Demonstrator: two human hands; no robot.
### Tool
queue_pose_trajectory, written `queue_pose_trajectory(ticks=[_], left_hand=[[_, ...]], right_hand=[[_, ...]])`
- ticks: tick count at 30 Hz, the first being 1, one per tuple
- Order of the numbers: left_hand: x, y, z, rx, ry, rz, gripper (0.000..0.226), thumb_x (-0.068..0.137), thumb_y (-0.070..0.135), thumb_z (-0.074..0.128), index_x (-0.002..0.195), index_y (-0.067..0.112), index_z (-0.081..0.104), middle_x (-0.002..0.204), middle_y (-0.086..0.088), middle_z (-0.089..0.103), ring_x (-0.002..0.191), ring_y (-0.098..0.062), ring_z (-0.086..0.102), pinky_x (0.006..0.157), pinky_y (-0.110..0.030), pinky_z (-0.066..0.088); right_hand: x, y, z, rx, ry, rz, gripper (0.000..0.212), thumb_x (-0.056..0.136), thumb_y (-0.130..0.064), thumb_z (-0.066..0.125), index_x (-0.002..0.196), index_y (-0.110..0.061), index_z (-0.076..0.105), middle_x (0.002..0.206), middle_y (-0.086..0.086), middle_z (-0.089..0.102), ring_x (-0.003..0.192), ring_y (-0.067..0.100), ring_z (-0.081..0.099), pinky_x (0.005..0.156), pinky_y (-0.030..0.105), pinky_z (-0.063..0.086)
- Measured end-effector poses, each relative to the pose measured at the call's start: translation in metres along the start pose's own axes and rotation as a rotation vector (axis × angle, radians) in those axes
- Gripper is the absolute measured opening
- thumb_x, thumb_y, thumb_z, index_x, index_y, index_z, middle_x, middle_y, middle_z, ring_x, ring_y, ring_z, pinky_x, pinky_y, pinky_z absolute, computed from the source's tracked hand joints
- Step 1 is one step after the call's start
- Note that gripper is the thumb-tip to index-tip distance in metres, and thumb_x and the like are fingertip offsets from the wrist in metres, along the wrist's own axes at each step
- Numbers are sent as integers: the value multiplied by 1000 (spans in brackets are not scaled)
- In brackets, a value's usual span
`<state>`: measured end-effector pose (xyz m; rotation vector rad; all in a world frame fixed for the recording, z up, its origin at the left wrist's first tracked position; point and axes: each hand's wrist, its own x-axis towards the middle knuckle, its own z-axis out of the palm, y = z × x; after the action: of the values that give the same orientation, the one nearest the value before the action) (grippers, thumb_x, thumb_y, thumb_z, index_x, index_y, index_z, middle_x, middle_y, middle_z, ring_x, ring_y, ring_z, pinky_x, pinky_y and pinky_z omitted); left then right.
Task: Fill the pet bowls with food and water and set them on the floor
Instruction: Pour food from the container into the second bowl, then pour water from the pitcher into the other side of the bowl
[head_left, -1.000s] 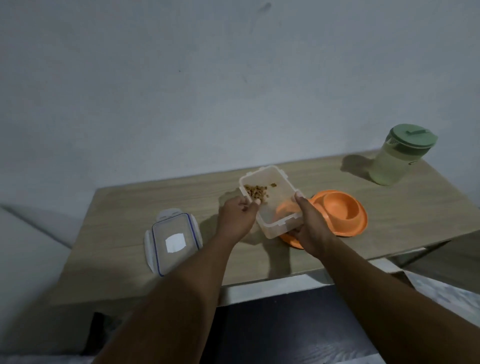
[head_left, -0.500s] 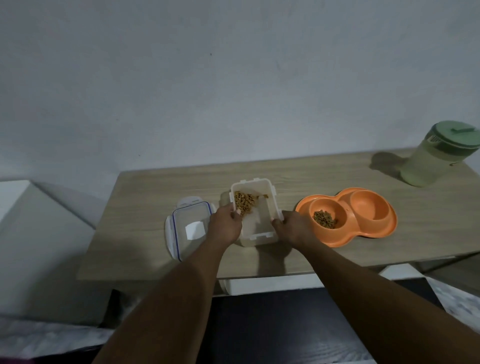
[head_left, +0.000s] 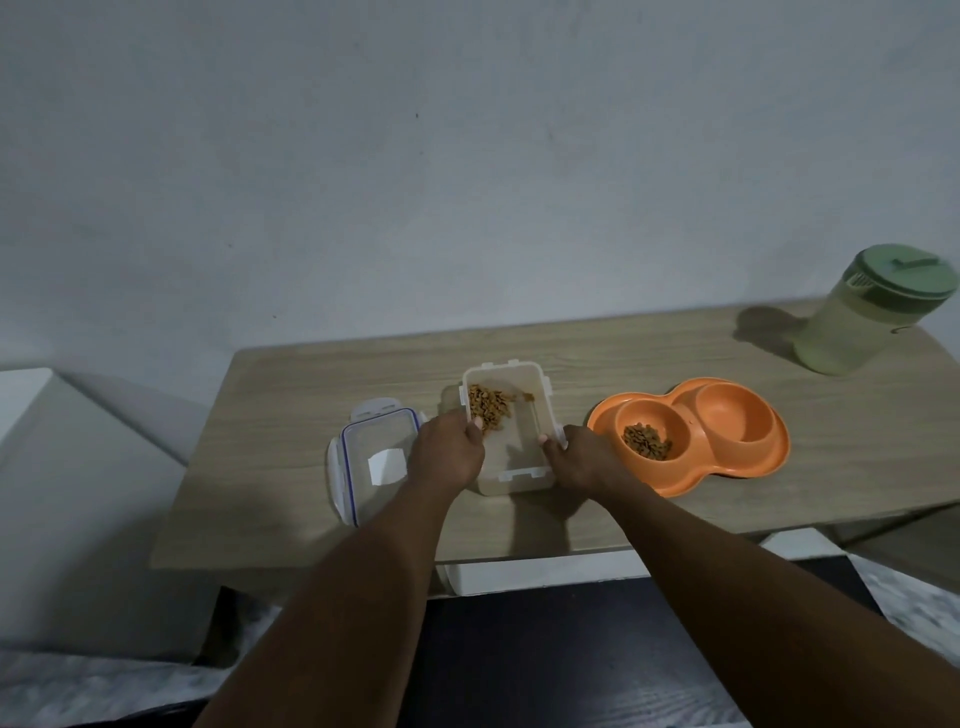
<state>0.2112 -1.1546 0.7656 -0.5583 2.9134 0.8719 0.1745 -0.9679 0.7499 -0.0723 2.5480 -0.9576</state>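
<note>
At the middle of the table (head_left: 311, 395), toward its front edge, the left hand (head_left: 447, 452) and right hand (head_left: 582, 457) clasp the tub (head_left: 514, 480) by its two long sides. The left fingers curl over the left rim, and the right thumb hooks the right rim with the other fingers wrapped outside. Whether the tub rests on the wood or hangs just off it I cannot tell. A heap of kibble (head_left: 488, 408) lies in its far end; the near end is bare. It looks like a light, stiff, smooth-walled box, so a two-sided hold suits it. Just left, partly hidden by the left hand, the lid (head_left: 374, 457) lies flat. Just right of the right hand, near the front edge, sits the orange bowl (head_left: 675, 483), one piece with two wells: the left well (head_left: 649, 415) holds a little kibble, the right well (head_left: 730, 415) nothing. It is probably rigid and light, but once watered it will slosh, so it is best taken by the wide rim at both ends and kept level. At the back right corner, well apart, stands the jug (head_left: 862, 322), its green lid on. It is likely the heaviest item if full. No handle shows, so a grip round its smooth body may slip.
</note>
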Motion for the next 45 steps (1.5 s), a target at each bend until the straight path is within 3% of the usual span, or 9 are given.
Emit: queue_pose_trajectory(ticks=[6,10,14,19,25,31,36,41,45], left_hand=[[6,28,-4,84,184,174,40,98,34,48,130,13,57,128,-11,55,120,-31,47,93,-44,47],[8,83,6,78,164,303,40,97,33,48,133,17,56,134,-4,52,125,-26,45,96,-42,45],[7,138,32,34,55,437,47,96,37,51,138,16,51,137,-7,50,128,-27,43,102,-41,43],[1,188,81,234,-176,521,82,80,61,63,148,24,36,148,-5,39,137,-28,35,108,-45,37],[2,222,141,396,-292,470,108,66,71,71,151,21,28,149,-9,39,136,-31,37,111,-45,32],[19,257,181,466,-344,353,132,57,79,71,156,15,13,151,-10,41,137,-30,41,117,-57,18],[28,272,192,382,-362,338,132,53,76,76,155,19,17,150,-7,44,138,-26,41,118,-55,14],[37,274,196,378,-384,341,135,46,80,76,153,20,21,148,-5,48,134,-26,46,116,-55,22],[40,272,199,368,-387,342,136,44,82,74,153,22,21,146,-5,51,133,-26,47,115,-55,23]], right_hand=[[-13,-1,-52,-47,228,-87,50,102,-52,44,96,-8,68,80,10,72,79,32,69,76,44,57],[-16,18,-106,-38,340,-75,46,101,-51,47,92,-12,70,81,9,74,82,32,71,76,46,57],[-21,58,-157,-29,458,-7,46,96,-59,42,87,-22,66,79,6,73,77,30,73,78,44,58],[-22,131,-216,124,626,150,58,81,-69,36,68,-19,63,76,9,71,80,37,70,76,51,59],[0,213,-269,396,698,275,53,83,-65,43,77,-18,65,89,13,71,92,38,67,84,57,58],[42,246,-322,657,684,291,48,94,-61,43,107,-19,63,112,8,65,108,33,61,99,56,52],[77,253,-361,855,655,252,69,94,-69,36,142,-22,55,142,3,57,126,27,53,109,52,44],[105,253,-382,1001,509,195,76,90,-78,36,137,-22,59,124,-4,63,116,17,58,106,40,46],[119,254,-383,1056,409,133,72,84,-81,43,123,-26,69,114,0,75,107,22,71,85,37,56]])
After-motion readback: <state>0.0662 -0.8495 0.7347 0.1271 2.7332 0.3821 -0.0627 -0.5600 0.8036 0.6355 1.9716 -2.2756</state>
